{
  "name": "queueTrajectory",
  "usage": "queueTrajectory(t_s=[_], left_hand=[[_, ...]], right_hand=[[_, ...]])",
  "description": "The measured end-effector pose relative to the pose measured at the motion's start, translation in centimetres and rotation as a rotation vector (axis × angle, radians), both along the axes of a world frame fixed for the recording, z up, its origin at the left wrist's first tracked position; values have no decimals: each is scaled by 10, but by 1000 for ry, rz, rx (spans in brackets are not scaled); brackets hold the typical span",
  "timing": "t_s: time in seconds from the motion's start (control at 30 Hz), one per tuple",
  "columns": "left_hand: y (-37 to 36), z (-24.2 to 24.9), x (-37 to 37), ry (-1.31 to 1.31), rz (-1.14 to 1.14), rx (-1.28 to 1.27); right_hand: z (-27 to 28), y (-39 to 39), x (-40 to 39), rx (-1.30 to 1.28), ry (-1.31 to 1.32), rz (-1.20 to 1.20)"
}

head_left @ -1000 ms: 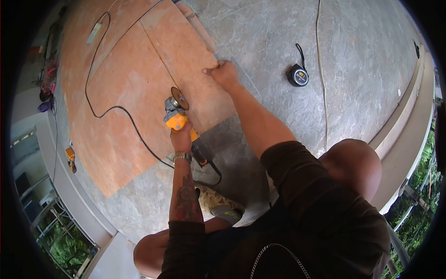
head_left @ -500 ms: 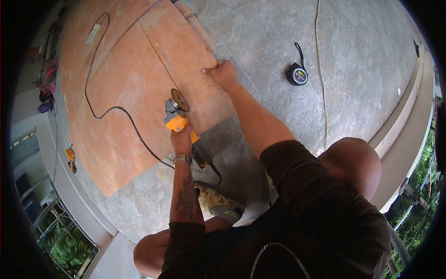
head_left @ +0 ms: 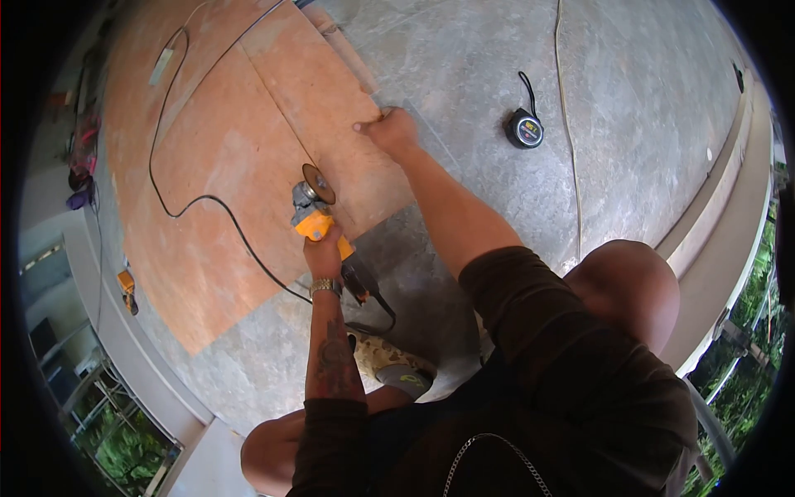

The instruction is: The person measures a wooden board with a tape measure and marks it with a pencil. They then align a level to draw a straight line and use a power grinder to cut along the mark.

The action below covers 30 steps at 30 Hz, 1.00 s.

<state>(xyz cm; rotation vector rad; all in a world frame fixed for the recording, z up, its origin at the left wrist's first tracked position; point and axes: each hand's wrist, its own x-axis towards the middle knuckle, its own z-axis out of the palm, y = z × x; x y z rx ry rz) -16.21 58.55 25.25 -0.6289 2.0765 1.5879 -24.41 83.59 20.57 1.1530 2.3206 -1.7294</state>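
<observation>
My left hand [head_left: 323,251] is wrapped around the yellow-and-black body of an angle grinder [head_left: 313,225]. Its cutting disc [head_left: 319,184] stands on edge at the near end of a dark, straight line in an orange-brown plywood sheet [head_left: 224,174]. Up and to the right, my right hand [head_left: 391,132] grips the sheet's right edge, thumb on top; its other fingers are mostly hidden. A black cord trails from the grinder's rear by my foot.
A tape measure [head_left: 525,129] with a wrist strap lies on the grey floor [head_left: 464,50] at right, near a pale cable [head_left: 568,124]. A black cord [head_left: 157,170] crosses the sheet toward a white power strip [head_left: 161,66]. A yellow-and-black object [head_left: 127,286] lies at left.
The grinder has moved slightly toward me along the line in the plywood. My right hand keeps its hold on the edge, and the whole view has shifted a little.
</observation>
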Motion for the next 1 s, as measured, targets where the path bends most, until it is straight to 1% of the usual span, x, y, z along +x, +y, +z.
queueTrajectory(t_s=[0.1, 0.23, 0.3, 0.5, 0.63, 0.7, 0.8, 0.9, 1.0], left_hand=[[0, 3, 4, -3, 3, -20], [2, 5, 5, 2, -1, -26], [3, 8, 7, 3, -7, -29], [3, 8, 7, 25, -27, -60], [1, 6, 9, -1, -18, -26], [2, 7, 10, 8, -17, -23], [3, 6, 12, 22, -11, -25], [1, 5, 14, 12, -4, -18], [-1, 5, 14, -22, 6, 9]], right_hand=[[20, 2, 4, -7, -59, 6], [18, 3, 5, -2, -59, 23], [18, 3, 4, 28, -102, 25], [10, 2, 2, 6, -62, 1], [17, 2, 4, 27, -80, 21], [22, 1, 5, -7, -61, -14], [26, 3, 6, -9, -79, -2], [13, 0, 2, 16, -73, -26], [10, 0, 3, 5, -47, -10]])
